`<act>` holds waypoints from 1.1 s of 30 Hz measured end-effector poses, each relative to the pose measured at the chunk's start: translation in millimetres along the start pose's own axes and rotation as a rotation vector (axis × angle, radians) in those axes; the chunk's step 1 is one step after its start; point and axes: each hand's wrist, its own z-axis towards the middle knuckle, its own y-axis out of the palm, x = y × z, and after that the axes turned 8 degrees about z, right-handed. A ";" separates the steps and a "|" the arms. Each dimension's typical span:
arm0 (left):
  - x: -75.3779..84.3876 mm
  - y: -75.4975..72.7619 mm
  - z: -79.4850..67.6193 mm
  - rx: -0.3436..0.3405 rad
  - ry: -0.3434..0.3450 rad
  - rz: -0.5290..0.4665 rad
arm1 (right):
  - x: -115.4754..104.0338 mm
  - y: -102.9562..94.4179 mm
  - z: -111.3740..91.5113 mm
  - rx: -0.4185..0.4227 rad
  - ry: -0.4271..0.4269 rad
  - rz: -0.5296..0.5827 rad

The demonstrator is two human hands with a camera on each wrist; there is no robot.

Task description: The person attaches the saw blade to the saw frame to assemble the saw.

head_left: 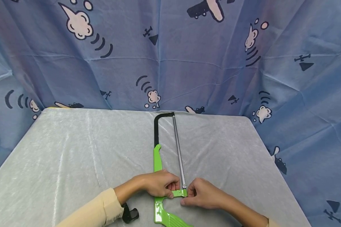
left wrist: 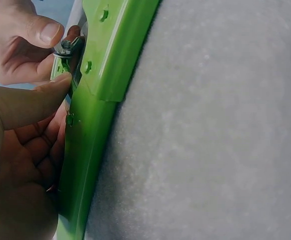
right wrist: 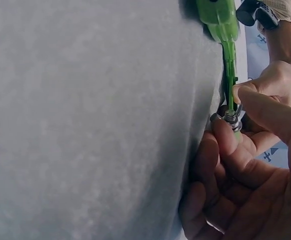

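A hacksaw (head_left: 158, 157) with a green handle and black front frame lies on the table, its silver blade (head_left: 178, 148) on the right side. My left hand (head_left: 162, 183) grips the green crosspiece (head_left: 179, 193) near the blade's lower end, thumb on the near side. At the crosspiece's right end is my right hand (head_left: 204, 194), thumb and index finger pinching a small metal wing nut (right wrist: 231, 119). The wing nut (left wrist: 65, 47) also shows on its threaded end in the left wrist view, close to the left thumb tip.
Pale plush cloth covers the table (head_left: 102, 148). Behind it and along both sides hangs a blue curtain (head_left: 182, 82) with plane and cloud prints. A black wrist camera (head_left: 130, 214) is on the left wrist, beside the saw handle.
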 end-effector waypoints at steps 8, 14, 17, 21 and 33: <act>0.9 -1.6 0.2 0.001 0.002 0.009 | -3.0 -0.8 -0.9 -0.001 0.002 -0.011; 0.6 -1.1 0.4 0.001 0.007 0.009 | -2.8 -1.5 -1.4 -0.007 -0.002 -0.002; 0.9 -1.0 0.4 0.000 0.005 0.005 | -1.5 -2.5 -2.2 -0.017 -0.023 0.021; 1.9 -1.1 0.0 -0.001 0.001 0.002 | 3.2 -4.4 -4.3 -0.048 -0.047 0.082; 1.8 0.4 -0.1 -0.006 -0.012 0.008 | 10.1 -7.6 -10.1 -0.047 -0.076 0.092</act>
